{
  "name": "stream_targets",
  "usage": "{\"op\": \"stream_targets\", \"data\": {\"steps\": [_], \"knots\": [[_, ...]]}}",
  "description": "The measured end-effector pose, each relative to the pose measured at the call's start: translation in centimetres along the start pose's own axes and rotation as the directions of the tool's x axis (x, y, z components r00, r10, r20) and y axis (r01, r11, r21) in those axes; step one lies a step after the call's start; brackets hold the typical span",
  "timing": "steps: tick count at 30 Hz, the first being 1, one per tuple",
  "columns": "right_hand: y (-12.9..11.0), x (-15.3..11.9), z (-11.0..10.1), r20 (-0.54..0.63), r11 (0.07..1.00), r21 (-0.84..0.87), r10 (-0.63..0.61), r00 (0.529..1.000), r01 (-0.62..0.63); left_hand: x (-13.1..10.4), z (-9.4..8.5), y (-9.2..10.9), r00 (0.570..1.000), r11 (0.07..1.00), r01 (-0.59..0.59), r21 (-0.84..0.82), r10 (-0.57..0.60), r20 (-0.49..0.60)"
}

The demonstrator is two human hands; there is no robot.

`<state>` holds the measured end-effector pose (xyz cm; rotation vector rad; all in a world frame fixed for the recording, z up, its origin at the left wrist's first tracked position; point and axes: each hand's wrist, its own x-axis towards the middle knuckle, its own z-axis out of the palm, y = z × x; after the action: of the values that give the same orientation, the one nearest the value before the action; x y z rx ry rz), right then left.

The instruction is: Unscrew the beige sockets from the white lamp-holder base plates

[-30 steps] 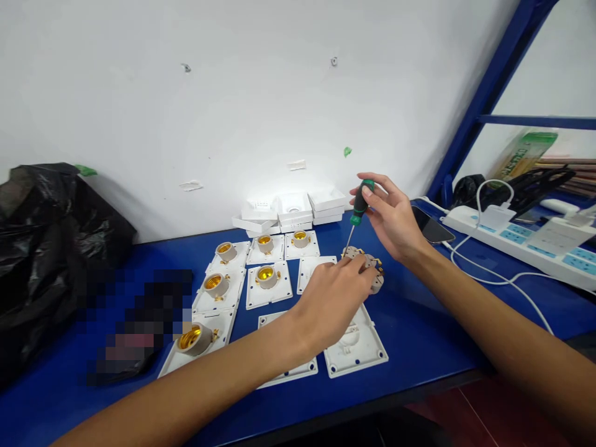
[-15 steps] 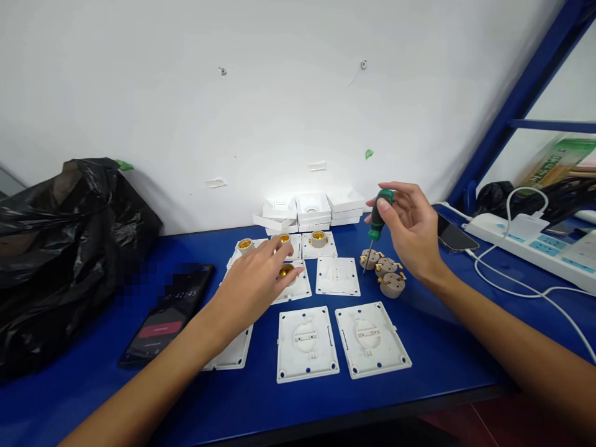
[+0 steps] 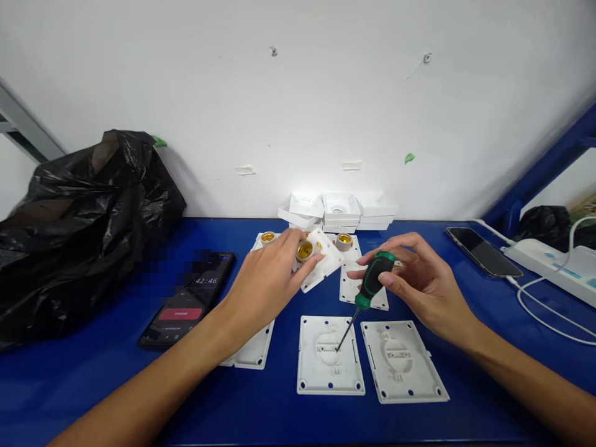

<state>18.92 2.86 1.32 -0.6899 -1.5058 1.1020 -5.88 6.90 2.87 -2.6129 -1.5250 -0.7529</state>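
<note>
My left hand [image 3: 267, 267] grips a white square plate [image 3: 321, 264] by the round socket with a brass-coloured inside [image 3: 304, 250] mounted on it; the plate is tilted. My right hand [image 3: 419, 279] holds a screwdriver [image 3: 375, 279] with a green and black handle, its shaft slanting down over a flat white plate [image 3: 330, 379]. Whether the tip touches that plate I cannot tell. To its right lies a similar plate [image 3: 410, 388], and another [image 3: 254, 347] is partly under my left forearm. One more plate [image 3: 365, 292] sits behind the screwdriver.
White boxes [image 3: 341, 214] are stacked by the wall. A black plastic bag [image 3: 93, 230] and a phone with a timer [image 3: 186, 304] are at the left. At the right are another phone [image 3: 483, 251], a power strip [image 3: 554, 267] and white cables [image 3: 549, 310].
My left hand has taken hold of a socket and its plate has tilted. My right hand has brought the screwdriver from beside the loose sockets to over the front plate. The view has shifted.
</note>
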Motion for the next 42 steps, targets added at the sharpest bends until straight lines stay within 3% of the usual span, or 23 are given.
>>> {"op": "stream_targets", "data": {"steps": [3, 6, 13, 16, 22, 30, 36, 42], "knots": [[0.2, 0.0, 0.2, 0.002, 1.0, -0.001, -0.025, 1.0, 0.025, 0.0, -0.1, 0.4, 0.984, 0.988, 0.073, -0.137, -0.094, -0.151], [0.6, 0.2, 0.3, -0.012, 0.998, -0.022, -0.066, 0.998, 0.066, -0.1, -0.2, 0.7, 0.971, 0.968, 0.072, -0.24, -0.123, -0.205], [1.1, 0.3, 0.7, -0.107, 0.958, -0.203, -0.225, 0.968, 0.201, -0.1, -0.3, 0.7, 0.949, 0.918, 0.057, -0.391, -0.171, -0.265], [1.3, 0.2, 0.8, -0.112, 0.953, -0.229, -0.23, 0.967, 0.2, -0.3, 0.0, 1.0, 0.943, 0.897, 0.046, -0.44, -0.184, -0.276], [1.1, 0.1, 0.7, -0.172, 0.913, -0.337, -0.301, 0.938, 0.232, -1.0, 0.8, 2.0, 0.959, 0.879, 0.054, -0.473, -0.178, -0.222], [0.6, -0.3, 0.3, -0.12, 0.889, -0.376, -0.326, 0.938, 0.261, -1.0, 0.7, 2.0, 0.944, 0.815, 0.042, -0.577, -0.221, -0.243], [0.7, -0.3, 1.3, -0.042, 0.959, -0.218, -0.195, 0.98, 0.181, -1.0, 0.7, 2.2, 0.934, 0.799, 0.009, -0.601, -0.221, -0.28], [1.6, -0.7, 1.4, 0.026, 0.953, -0.243, -0.18, 0.983, 0.18, -0.8, 0.8, 2.1, 0.933, 0.78, 0.001, -0.625, -0.226, -0.28]]}}
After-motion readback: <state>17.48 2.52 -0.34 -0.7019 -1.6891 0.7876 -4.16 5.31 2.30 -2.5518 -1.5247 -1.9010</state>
